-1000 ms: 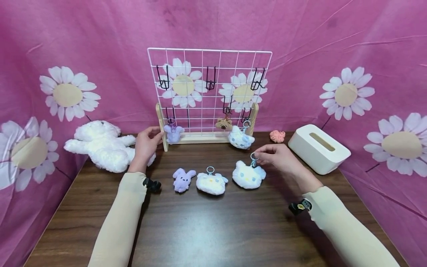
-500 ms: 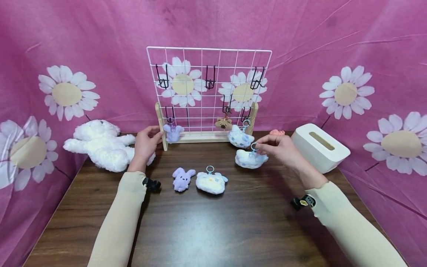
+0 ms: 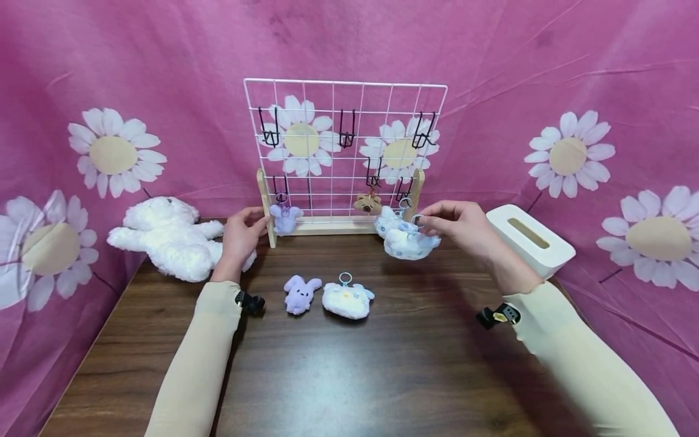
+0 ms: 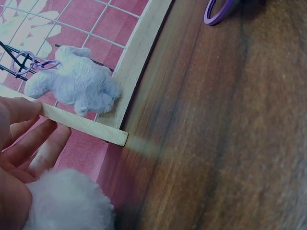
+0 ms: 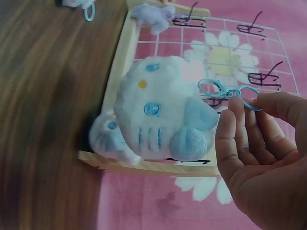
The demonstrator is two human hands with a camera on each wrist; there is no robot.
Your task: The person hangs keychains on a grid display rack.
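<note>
My right hand [image 3: 461, 227] pinches the blue ring of a white cat plush keychain [image 5: 163, 108], which hangs off the table before the rack's lower right corner. Behind it, partly covered, a similar cat plush [image 5: 109, 136] hangs from a hook. My left hand [image 3: 242, 237] holds the left wooden post [image 4: 81, 122] of the white wire grid rack [image 3: 345, 159] between thumb and fingers. Beside that post a purple bunny plush [image 4: 76, 81] hangs by its ring. A brown bear charm [image 3: 368, 203] hangs farther right. On the table lie another purple bunny [image 3: 300, 295] and a cat plush [image 3: 347, 300].
Several black hooks, one at upper middle [image 3: 346, 130], sit on the grid. A fluffy white stuffed toy [image 3: 169, 237] lies at the left. At the right stands a white tissue box [image 3: 532, 243]. A pink flowered cloth [image 3: 491, 73] surrounds the brown wooden table [image 3: 338, 376].
My right hand has lifted the cat plush from the table and carried it away from me towards the rack's lower right. My left hand stays on the post.
</note>
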